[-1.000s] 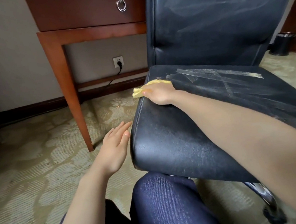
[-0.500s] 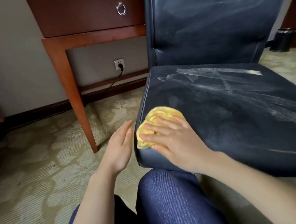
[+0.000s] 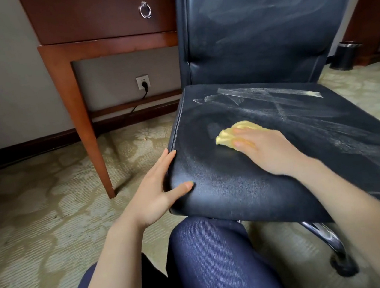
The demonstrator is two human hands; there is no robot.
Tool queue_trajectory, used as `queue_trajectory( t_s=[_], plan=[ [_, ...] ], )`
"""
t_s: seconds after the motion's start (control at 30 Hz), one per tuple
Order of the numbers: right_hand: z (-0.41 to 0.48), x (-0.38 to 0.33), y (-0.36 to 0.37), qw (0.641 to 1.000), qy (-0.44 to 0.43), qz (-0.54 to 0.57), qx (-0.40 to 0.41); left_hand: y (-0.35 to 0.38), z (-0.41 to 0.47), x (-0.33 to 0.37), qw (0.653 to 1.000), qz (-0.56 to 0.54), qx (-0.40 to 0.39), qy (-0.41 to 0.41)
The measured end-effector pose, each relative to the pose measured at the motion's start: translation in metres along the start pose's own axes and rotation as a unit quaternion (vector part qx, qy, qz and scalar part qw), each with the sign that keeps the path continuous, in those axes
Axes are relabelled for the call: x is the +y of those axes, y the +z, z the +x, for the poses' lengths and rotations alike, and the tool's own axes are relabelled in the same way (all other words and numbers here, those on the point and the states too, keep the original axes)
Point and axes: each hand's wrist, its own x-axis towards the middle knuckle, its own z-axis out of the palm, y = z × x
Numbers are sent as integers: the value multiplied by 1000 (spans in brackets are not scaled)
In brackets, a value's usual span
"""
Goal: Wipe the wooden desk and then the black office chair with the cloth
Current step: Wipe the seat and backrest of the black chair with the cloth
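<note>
Head view: the yellow cloth (image 3: 227,136) lies bunched on the seat of the black office chair (image 3: 239,193), pressed down by the right hand (image 3: 266,152) with straight fingers. It looks soft and light, so palm pressure should steer it. The left hand (image 3: 156,193), fingers extended, braces the seat's corner, since the chair may roll. Pale streaks cover the seat's rear. The wooden worktop (image 3: 100,18) and a bin (image 3: 345,55) stand clear of it.

A black plug (image 3: 144,85) sits in the wall socket (image 3: 142,79); far right of the socket, a black wastebin (image 3: 345,57) stands on patterned carpet (image 3: 34,200).
</note>
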Motion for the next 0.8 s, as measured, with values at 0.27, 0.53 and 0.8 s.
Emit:
queue_trajectory(
  t_s=[0.27, 0.53, 0.8],
  plan=[
    [111, 5, 17, 991, 78, 2, -108, -1, 2, 0, 1000, -10, 12, -11],
    [84, -18, 26, 998, 8, -16, -64, -1, 9, -9, 998, 20, 54, -19],
    [-28, -54, 34, 994, -101, -19, 40, -1, 8, -14, 997, 20, 69, -41]
  ],
)
